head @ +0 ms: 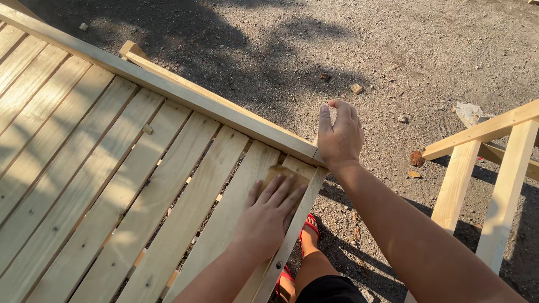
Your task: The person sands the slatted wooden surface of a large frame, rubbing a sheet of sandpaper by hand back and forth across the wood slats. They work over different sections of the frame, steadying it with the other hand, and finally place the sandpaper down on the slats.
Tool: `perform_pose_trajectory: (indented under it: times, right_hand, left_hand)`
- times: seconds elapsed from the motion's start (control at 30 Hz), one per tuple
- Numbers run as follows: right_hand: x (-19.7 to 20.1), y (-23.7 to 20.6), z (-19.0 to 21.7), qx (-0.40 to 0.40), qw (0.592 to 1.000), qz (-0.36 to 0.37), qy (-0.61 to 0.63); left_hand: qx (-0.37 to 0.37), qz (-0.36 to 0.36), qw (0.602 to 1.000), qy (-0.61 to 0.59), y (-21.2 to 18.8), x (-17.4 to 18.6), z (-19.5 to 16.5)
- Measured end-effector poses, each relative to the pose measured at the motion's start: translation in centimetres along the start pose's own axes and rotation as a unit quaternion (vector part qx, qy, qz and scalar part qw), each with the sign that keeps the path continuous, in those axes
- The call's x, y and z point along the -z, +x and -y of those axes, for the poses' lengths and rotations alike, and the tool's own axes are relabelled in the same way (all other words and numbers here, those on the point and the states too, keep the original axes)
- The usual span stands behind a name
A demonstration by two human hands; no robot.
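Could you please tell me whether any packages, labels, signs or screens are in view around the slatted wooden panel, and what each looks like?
None can be seen: no package, label, sign or screen.
What shows instead: a pale slatted wooden panel, a tan sheet, probably sandpaper, under the left hand, the right hand on the panel's corner, and a pale wooden frame on the gravel ground.
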State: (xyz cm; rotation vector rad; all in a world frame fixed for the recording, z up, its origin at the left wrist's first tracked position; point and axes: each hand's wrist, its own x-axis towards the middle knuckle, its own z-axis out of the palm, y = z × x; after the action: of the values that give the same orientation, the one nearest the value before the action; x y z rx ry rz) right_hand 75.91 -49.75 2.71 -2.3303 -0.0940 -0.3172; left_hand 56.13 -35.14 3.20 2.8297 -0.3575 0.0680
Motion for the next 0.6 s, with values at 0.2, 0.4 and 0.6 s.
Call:
perform_pose_trajectory:
  times: [0.2, 0.4, 0.6]
  right_hand:
    - [0.6, 0.3, 0.7, -0.007, 1.000, 0.011, -0.024]
    - [1.0, 0.2, 1.3, 0.013, 1.000, 0.012, -0.024]
    - [1.2, 0.2, 1.6, -0.011, 1.000, 0.016, -0.003]
  left_hand:
    - [-0.018, -0.068, 0.997, 0.035, -8.1, 0.9, -0.3]
    - [-0.023, -0.013, 1.000, 0.005, 3.2, -0.7, 0.1]
    - [-0.048, -0.051, 0.997, -0.016, -11.0, -2.8, 1.6]
